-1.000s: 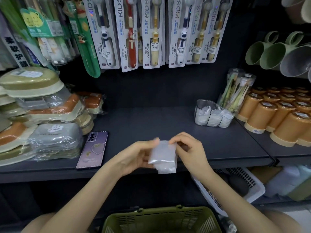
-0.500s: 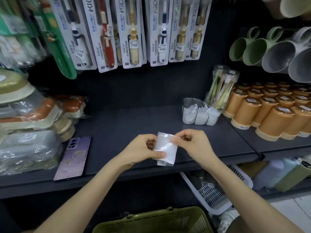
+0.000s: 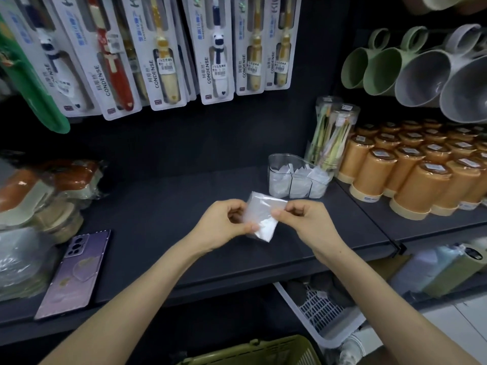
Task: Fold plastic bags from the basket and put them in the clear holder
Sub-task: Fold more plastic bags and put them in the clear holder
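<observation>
Both hands pinch one folded plastic bag (image 3: pixel 263 218) above the near part of the dark shelf (image 3: pixel 163 206): the left hand (image 3: pixel 224 225) grips its left edge between thumb and curled fingers, the right hand (image 3: pixel 303 219) nips its right edge. Just beyond, to the far right, stands the clear holder (image 3: pixel 295 180), folded bags filling its compartments. At the near bottom edge shows the rim of the green basket (image 3: pixel 261 351). A purple phone (image 3: pixel 76 270) lies on the shelf at left.
</observation>
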`<action>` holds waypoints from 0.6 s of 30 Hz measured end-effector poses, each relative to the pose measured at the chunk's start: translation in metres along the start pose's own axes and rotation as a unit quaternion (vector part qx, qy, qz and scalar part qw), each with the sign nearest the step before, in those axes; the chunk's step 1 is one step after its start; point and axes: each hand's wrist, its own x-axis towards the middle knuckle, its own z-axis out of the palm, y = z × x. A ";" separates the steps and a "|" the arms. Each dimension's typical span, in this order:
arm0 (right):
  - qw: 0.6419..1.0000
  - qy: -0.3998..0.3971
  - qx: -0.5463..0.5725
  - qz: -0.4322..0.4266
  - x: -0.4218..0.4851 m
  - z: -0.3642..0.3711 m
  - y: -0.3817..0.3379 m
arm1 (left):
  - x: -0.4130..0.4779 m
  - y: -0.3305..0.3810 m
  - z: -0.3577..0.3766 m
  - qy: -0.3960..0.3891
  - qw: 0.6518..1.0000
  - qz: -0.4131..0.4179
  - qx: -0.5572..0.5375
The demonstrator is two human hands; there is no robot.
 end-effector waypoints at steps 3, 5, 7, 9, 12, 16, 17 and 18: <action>0.999 0.048 -0.011 0.001 0.008 -0.016 0.007 | 0.020 -0.005 0.000 -0.004 1.000 0.004 -0.012; 0.997 0.076 -0.020 0.001 0.014 -0.030 0.014 | 0.039 -0.011 0.001 0.024 1.000 0.002 0.008; 0.994 0.097 -0.051 -0.005 0.019 -0.043 0.023 | 0.063 -0.017 0.005 0.051 0.998 0.001 0.046; 0.990 0.114 -0.082 -0.005 0.022 -0.051 0.029 | 0.089 -0.021 0.012 0.051 0.995 -0.008 0.082; 0.986 0.123 -0.116 0.003 0.025 -0.060 0.036 | 0.124 -0.021 0.021 0.005 0.993 -0.039 0.113; 0.978 0.118 -0.171 0.008 0.032 -0.069 0.043 | 0.157 -0.021 0.027 -0.046 0.994 -0.067 0.070; 0.975 0.116 -0.187 0.000 0.033 -0.071 0.044 | 0.163 -0.021 0.028 -0.054 0.995 -0.070 0.056; 0.973 0.115 -0.202 -0.008 0.033 -0.073 0.044 | 0.166 -0.021 0.030 -0.057 0.995 -0.070 0.039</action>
